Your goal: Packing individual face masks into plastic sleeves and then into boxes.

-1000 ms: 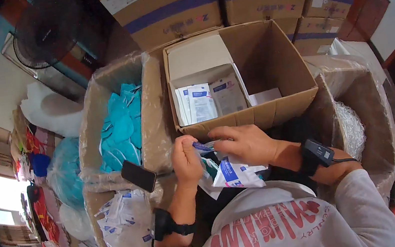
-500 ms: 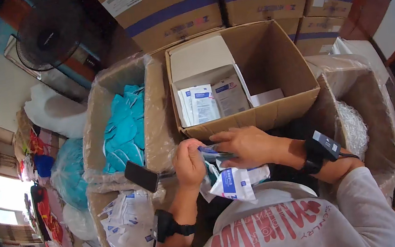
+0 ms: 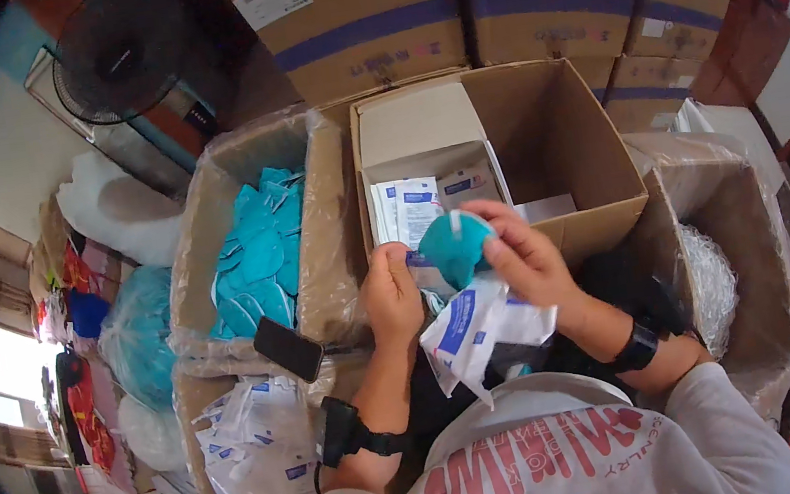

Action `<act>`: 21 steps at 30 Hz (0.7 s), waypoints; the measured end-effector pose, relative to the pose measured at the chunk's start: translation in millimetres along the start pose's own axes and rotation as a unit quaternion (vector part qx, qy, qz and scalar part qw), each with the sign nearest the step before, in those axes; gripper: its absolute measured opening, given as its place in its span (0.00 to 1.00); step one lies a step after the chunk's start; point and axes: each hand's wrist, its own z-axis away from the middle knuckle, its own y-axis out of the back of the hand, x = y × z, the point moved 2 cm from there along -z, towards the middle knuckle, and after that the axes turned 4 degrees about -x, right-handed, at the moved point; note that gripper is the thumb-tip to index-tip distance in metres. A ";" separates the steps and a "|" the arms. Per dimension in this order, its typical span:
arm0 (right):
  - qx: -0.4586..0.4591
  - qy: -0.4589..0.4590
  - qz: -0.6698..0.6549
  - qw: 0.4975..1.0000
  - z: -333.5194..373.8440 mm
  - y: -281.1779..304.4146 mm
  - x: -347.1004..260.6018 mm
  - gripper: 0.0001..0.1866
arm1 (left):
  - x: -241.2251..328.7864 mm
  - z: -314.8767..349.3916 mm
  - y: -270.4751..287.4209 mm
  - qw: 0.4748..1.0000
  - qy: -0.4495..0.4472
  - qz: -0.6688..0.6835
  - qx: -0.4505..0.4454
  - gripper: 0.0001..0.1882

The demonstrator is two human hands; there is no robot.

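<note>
Head view, right grip [image 3: 531, 263] pinching teal mask [image 3: 454, 249], left grip [image 3: 392, 298] pinching printed pouch [image 3: 420, 261], white packet [image 3: 479, 338] with blue label [image 3: 461, 320]

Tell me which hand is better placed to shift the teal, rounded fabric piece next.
Probably the right hand: it grips the teal, rounded fabric piece, while the left hand lies opposite and appears to pinch a blue-and-white packet.
</note>
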 end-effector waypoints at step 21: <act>-0.210 -0.083 0.364 0.903 -11.0 -24.7 -2.3 0.10 | -5.7 15.3 34.3 0.999 0.006 -0.039 0.019 0.07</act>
